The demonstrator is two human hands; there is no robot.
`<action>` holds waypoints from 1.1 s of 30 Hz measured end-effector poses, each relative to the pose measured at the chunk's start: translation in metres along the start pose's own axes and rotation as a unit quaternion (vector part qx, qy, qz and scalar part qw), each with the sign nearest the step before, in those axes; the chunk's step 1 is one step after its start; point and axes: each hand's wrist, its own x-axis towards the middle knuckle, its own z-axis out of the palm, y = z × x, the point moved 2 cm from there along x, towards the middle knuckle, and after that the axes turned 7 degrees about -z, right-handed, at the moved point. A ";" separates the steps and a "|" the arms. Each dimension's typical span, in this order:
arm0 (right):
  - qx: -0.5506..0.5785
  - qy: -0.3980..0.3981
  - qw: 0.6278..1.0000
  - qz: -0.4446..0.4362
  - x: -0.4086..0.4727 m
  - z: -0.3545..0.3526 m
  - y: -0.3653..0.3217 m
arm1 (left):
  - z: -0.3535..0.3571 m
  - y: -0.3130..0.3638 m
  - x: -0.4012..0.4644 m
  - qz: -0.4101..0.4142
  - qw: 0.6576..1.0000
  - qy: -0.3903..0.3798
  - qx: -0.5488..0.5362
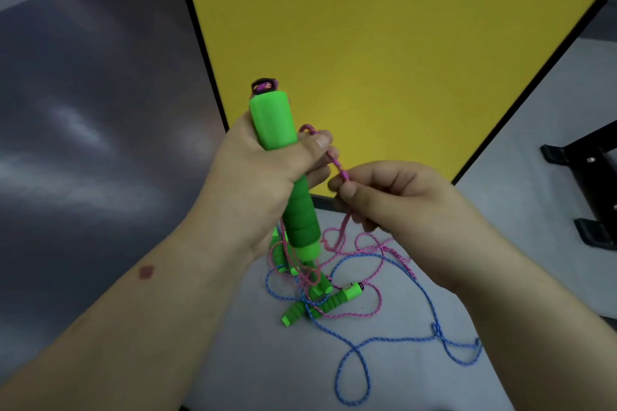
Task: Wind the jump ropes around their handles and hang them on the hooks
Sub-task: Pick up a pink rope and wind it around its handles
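My left hand [263, 167] grips a green jump-rope handle [274, 117] upright, its dark green foam part [300, 213] sticking out below my fist. A pink rope [338, 165] runs from beside my left thumb to my right hand [394, 193], which pinches it between thumb and forefinger. The rest of the pink rope [370, 242] hangs down to a tangle on the grey table [417, 384]. There a blue rope [400, 340] lies in loose loops among more green handles [320, 302].
A yellow panel [384, 43] with a black edge stands behind the hands. Left of it is a dark grey floor [83, 143]. A black stand [587, 190] sits at the table's right side.
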 end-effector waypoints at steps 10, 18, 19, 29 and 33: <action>0.084 0.047 0.995 -0.002 0.000 0.002 -0.003 | 0.012 -0.006 -0.007 0.025 0.997 0.007 0.072; 0.075 0.067 0.993 -0.064 0.001 0.000 -0.005 | 0.003 0.005 -0.004 -0.002 0.996 -0.056 0.064; 0.101 0.085 0.988 -0.074 0.001 0.000 -0.009 | 0.005 0.001 -0.005 0.008 0.989 -0.073 0.129; -0.023 0.002 1.000 -0.019 0.000 0.004 0.001 | 0.002 0.014 -0.003 0.005 0.999 -0.007 -0.051; 0.034 0.090 0.992 -0.080 0.002 0.000 -0.008 | 0.002 0.009 -0.006 -0.027 0.998 -0.049 0.027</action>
